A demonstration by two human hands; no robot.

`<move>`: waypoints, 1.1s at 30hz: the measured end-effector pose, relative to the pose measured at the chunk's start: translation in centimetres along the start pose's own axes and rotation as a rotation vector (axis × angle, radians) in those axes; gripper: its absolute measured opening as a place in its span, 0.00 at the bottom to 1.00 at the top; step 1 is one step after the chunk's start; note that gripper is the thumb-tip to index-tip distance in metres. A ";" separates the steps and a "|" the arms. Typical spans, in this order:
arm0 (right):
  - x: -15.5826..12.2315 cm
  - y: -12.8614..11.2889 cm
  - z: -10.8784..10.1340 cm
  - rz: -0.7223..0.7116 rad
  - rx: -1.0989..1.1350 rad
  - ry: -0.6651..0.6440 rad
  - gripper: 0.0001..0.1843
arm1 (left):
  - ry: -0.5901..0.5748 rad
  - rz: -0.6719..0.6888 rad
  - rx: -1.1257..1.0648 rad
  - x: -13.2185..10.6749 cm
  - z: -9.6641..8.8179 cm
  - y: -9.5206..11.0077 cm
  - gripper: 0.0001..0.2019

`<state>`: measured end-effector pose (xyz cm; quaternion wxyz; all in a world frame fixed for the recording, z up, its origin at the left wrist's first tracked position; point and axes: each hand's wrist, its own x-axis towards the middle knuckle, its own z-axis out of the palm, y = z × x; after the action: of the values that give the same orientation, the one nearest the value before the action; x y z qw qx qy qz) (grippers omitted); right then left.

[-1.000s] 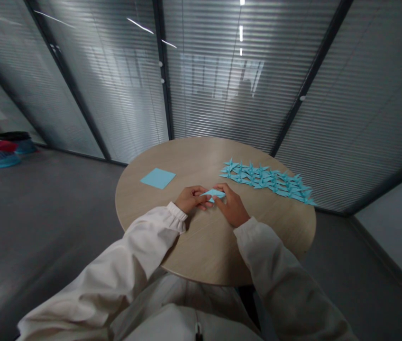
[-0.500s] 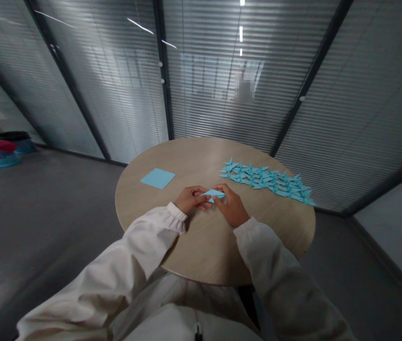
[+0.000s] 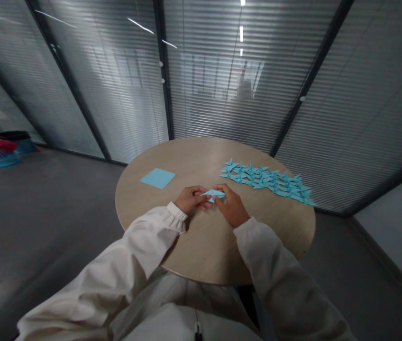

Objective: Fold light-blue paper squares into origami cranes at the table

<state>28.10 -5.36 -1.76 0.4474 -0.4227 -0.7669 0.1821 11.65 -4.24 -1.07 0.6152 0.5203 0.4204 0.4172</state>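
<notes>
A small folded piece of light blue paper (image 3: 213,193) lies on the round wooden table (image 3: 208,246) between my two hands. My left hand (image 3: 190,199) pinches its left end, fingers curled onto it. My right hand (image 3: 232,206) presses on its right end with bent fingers. Both arms wear white sleeves. Part of the paper is hidden under my fingers.
A flat light blue paper square (image 3: 158,178) lies to the left on the table. Several folded blue paper cranes (image 3: 267,181) lie in rows at the right rear. Glass walls with blinds stand behind. Coloured baskets (image 3: 0,154) sit on the floor far left.
</notes>
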 end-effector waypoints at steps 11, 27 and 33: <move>0.0 0.2 0.1 -0.001 -0.006 -0.007 0.11 | 0.001 0.003 0.005 0.1 0.0 -0.2 0.20; 0.0 -0.2 -0.1 0.001 -0.006 -0.021 0.12 | -0.001 0.003 0.016 0.0 0.0 -0.1 0.20; -0.1 -0.2 -0.1 0.003 -0.009 -0.026 0.11 | 0.003 0.004 0.023 0.1 -0.1 -0.2 0.19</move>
<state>28.09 -5.52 -1.62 0.4353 -0.4233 -0.7728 0.1846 11.58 -4.16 -1.29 0.6077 0.5276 0.4249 0.4145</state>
